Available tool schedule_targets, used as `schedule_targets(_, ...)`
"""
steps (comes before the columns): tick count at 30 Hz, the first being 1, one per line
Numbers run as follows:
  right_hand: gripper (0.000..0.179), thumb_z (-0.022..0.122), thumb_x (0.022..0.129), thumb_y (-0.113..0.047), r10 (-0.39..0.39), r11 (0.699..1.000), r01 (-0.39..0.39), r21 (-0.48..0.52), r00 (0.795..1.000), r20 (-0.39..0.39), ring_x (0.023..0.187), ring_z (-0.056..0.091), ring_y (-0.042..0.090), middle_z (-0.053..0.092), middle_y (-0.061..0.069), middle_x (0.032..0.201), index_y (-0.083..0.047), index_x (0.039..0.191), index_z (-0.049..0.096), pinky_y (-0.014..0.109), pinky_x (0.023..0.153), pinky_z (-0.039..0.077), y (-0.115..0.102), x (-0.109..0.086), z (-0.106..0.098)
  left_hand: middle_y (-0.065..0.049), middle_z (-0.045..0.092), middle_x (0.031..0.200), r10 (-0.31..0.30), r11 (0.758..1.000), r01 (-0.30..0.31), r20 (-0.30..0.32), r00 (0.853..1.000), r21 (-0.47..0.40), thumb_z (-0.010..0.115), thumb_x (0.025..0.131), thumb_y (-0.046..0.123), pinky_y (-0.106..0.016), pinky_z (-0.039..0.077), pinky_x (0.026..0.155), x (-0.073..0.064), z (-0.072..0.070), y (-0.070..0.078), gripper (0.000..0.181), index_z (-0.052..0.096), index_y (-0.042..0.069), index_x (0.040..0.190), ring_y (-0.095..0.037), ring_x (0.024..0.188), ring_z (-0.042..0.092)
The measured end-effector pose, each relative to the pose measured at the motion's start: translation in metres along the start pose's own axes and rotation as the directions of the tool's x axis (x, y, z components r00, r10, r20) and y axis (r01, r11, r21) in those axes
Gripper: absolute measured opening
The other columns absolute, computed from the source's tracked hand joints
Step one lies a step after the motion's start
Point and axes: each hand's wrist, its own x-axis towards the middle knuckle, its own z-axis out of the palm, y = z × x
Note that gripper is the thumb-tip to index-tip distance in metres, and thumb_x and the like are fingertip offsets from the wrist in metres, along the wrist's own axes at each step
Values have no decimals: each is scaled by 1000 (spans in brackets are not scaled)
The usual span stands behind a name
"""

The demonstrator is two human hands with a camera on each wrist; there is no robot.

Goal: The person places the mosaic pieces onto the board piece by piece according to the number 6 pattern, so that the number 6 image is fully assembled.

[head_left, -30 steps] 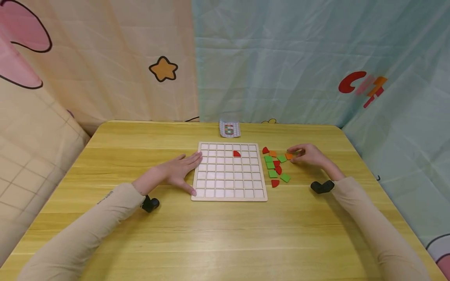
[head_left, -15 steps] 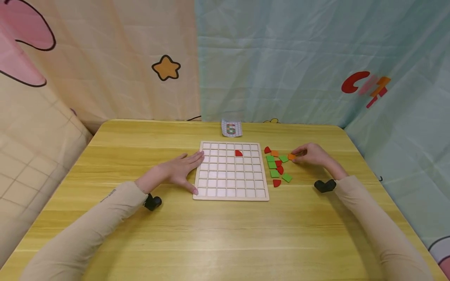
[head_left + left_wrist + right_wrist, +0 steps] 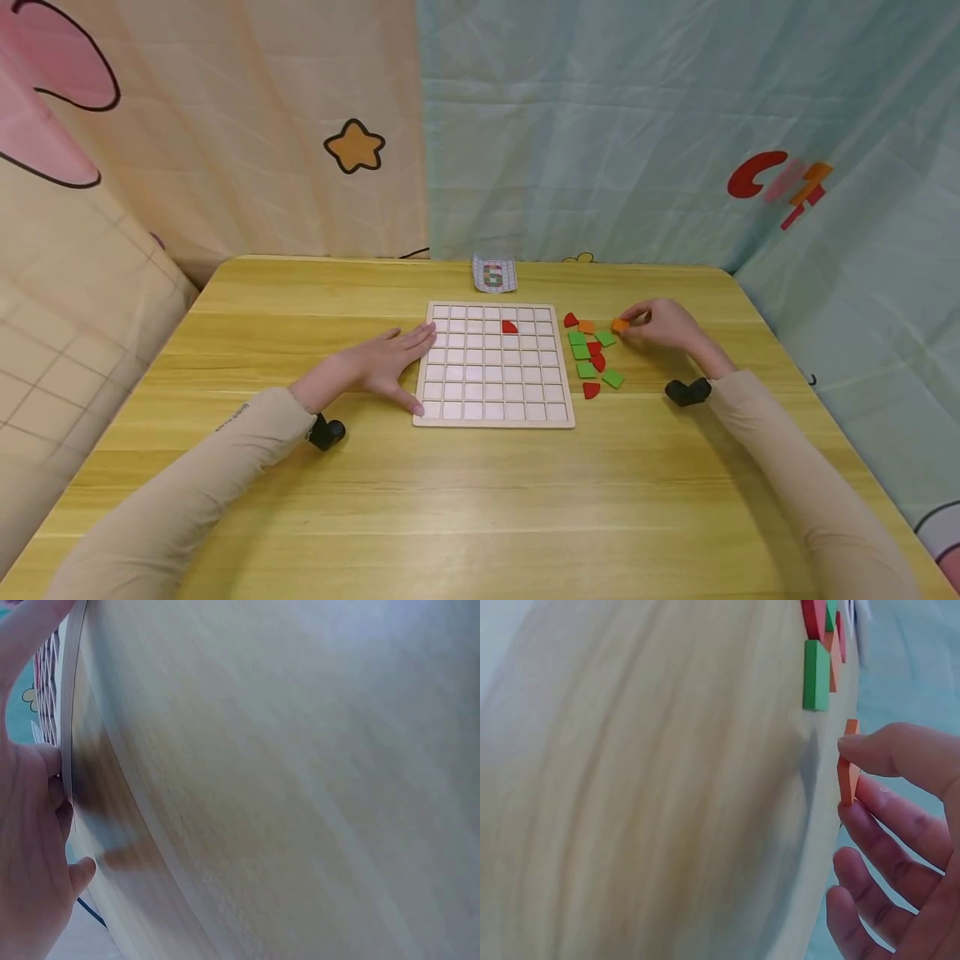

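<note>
My right hand (image 3: pixel 663 323) pinches an orange square tile (image 3: pixel 848 769) between thumb and fingertips, raised off the table in the right wrist view. My left hand (image 3: pixel 382 367) lies with fingers spread along the left edge of a white gridded board (image 3: pixel 491 423), thumb near its front corner. One red quarter-circle tile (image 3: pixel 509 327) sits in a cell of the board's second row from the back. Beside the board's right edge lie several loose tiles: green squares such as this green tile (image 3: pixel 586 370), red quarter-circles like this red tile (image 3: pixel 591 391), and another orange tile (image 3: pixel 587 327).
Behind the board a small paper card (image 3: pixel 494 275) with a printed coloured grid pattern lies near the far edge of the wooden table (image 3: pixel 480 508). Printed curtains (image 3: pixel 600 150) hang behind and at both sides. A black wrist camera mount (image 3: pixel 688 392) sits at the right wrist.
The right hand's fingers have closed on the orange tile and lifted it slightly away from the table. The left hand keeps its place on the board; the view has shifted a little.
</note>
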Motion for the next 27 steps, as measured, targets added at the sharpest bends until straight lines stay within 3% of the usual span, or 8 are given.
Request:
schedule_targets(6,34,70,85,-26,-10,1000,10,-17,999,-52,84,57,26,71,16,108,-5,112,71,30,66,44,-10,5,-3,-13,-8,162,3,1000,-3,-4,1000,-7,61,74,75,-55,6,120,0,-1,0,123,2,3,154,-28,151,-3)
schedule_targets(14,34,73,84,-30,-75,997,74,-9,990,-117,75,55,22,72,13,105,-8,110,73,29,61,43,-35,12,1,-13,-7,162,12,1000,-12,-7,1000,10,61,75,74,-55,7,120,0,-2,1,122,3,2,154,-28,151,-2)
schedule_targets(27,32,74,83,-28,-153,987,156,36,986,-69,61,52,17,72,9,101,-10,109,73,29,54,41,-88,23,16,-13,-6,162,5,1000,-5,0,1000,13,61,74,74,-55,7,120,-2,-3,4,122,3,2,154,-28,151,-2)
